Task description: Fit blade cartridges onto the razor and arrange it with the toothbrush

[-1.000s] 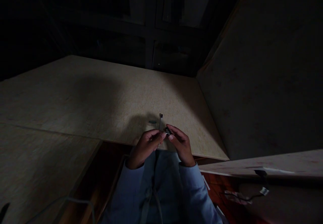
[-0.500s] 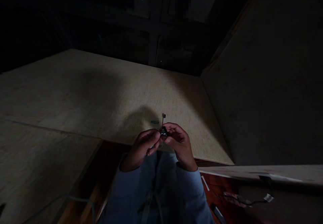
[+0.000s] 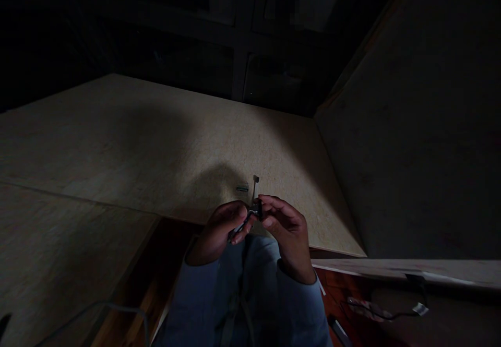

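Note:
In dim light I hold a small razor (image 3: 255,210) with a shiny metal neck and a dark head. Its handle lies in my left hand (image 3: 219,229), whose thumb and fingers are closed round it. My right hand (image 3: 287,229) pinches the dark head from the right, thumb below and fingertips above. Just beyond my hands, a thin light stick-like piece (image 3: 255,185) with a small dark end lies on the table (image 3: 219,133). Left of it is a small flat dark greenish piece (image 3: 242,189), too dim to name surely.
A grey panel (image 3: 410,128) rises along the table's right side. The table's front edge runs just below my hands. A grey cable (image 3: 117,308) hangs at lower left. On the reddish floor at lower right lie a dark cable (image 3: 403,314) and a light-topped object (image 3: 340,331).
My right hand has moved slightly right and turned, and the razor's dark head now stands more upright between the fingertips. More of the handle shows below my left thumb.

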Available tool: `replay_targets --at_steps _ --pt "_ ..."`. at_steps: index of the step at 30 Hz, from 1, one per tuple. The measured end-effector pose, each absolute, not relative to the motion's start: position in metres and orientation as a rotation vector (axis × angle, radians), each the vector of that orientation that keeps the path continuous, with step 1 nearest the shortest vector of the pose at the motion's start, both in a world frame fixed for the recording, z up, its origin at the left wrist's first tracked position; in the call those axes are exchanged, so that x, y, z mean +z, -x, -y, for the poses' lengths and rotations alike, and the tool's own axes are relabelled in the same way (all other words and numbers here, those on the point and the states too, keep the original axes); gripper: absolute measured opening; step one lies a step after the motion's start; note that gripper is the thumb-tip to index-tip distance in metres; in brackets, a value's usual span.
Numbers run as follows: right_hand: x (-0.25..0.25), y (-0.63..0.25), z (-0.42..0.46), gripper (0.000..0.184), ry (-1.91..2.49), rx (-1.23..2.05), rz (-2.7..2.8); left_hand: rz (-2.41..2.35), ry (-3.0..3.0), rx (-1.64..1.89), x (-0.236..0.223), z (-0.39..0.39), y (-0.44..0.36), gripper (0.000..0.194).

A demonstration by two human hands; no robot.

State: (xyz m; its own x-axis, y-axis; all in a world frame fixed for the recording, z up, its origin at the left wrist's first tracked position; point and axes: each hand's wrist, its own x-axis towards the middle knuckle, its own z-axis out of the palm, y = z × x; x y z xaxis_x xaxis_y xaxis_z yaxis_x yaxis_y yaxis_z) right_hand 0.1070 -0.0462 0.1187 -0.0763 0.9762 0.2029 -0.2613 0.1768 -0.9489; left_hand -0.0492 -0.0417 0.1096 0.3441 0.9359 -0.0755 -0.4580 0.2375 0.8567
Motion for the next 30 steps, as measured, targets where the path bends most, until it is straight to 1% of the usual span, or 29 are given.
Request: replay_targets --at_steps 4,14,18,24,30 --pt "0.119 -0.108 0.048 0.034 0.838 1.188 1.212 -0.689 -0.885 1.073 0.108 0.041 0.049 0.051" --pt "0.116 -0.114 0.05 0.033 0.849 1.098 1.224 -0.62 -0.9 1.082 0.103 0.04 0.042 0.055" --pt "0.114 -0.117 0.05 0.033 0.839 1.079 1.199 -0.623 -0.893 1.076 0.1 0.039 0.039 0.049" --pt "0.108 -0.116 0.048 0.038 0.86 1.108 1.125 -0.616 -0.874 1.079 0.098 0.038 0.036 0.041" --pt "0.106 -0.113 0.049 0.041 0.927 1.056 1.085 -0.629 -0.833 1.062 0.106 0.039 0.03 0.042"
